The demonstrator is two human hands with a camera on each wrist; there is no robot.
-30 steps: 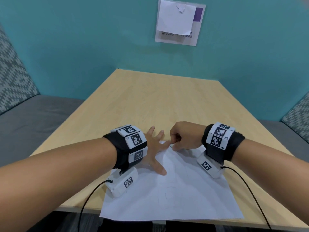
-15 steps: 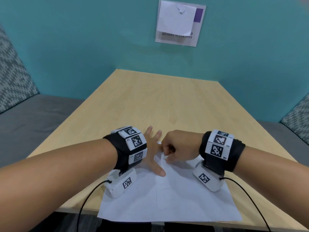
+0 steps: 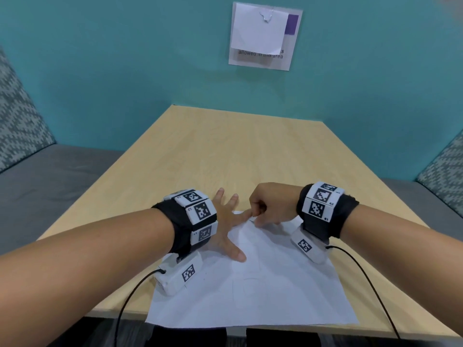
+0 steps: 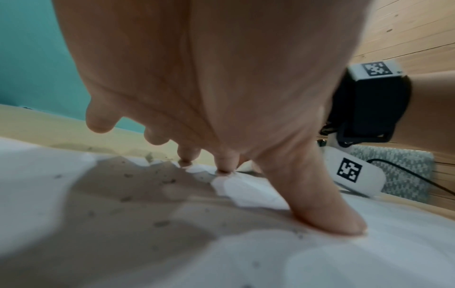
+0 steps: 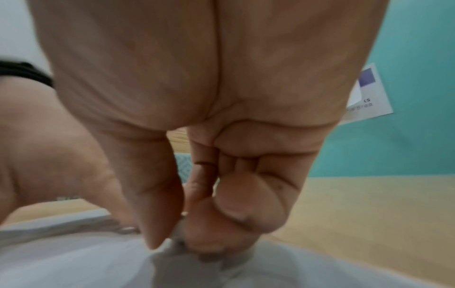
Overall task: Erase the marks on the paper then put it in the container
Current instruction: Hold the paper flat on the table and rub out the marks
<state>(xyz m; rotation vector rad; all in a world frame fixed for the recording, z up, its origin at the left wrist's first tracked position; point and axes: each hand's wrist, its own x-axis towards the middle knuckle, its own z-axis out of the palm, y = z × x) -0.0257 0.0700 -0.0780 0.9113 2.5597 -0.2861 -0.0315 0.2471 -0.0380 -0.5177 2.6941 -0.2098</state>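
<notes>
A: Start near — where does the paper (image 3: 263,284) lie?

B: Flat on the wooden table (image 3: 250,151), its near edge hanging a little past the table's near rim; it runs away from us to a far corner just beside both hands.

A: And the left hand (image 3: 226,229)?

B: Fingers spread and straight, thumb and fingertips pressed down on the sheet's far left part; it grips nothing. I'd judge it is there as a weight, so the sheet won't slide or buckle under rubbing.

A: The right hand (image 3: 271,205)?

B: Curled tight, thumb against the fingers, pinching a small pale thing — an eraser (image 5: 177,236) by my guess, though it is mostly hidden and blurred; its tip touches the paper near the far corner, just right of the left forefinger.

A: How does the sheet look?

B: White, faintly creased; thin grey pencil lines show toward the middle and near part, so marks remain, I think. The left wrist view shows dark crumbs (image 4: 161,223) scattered on it; likely rubbings.

A: The container?

B: Not in any view.
</notes>
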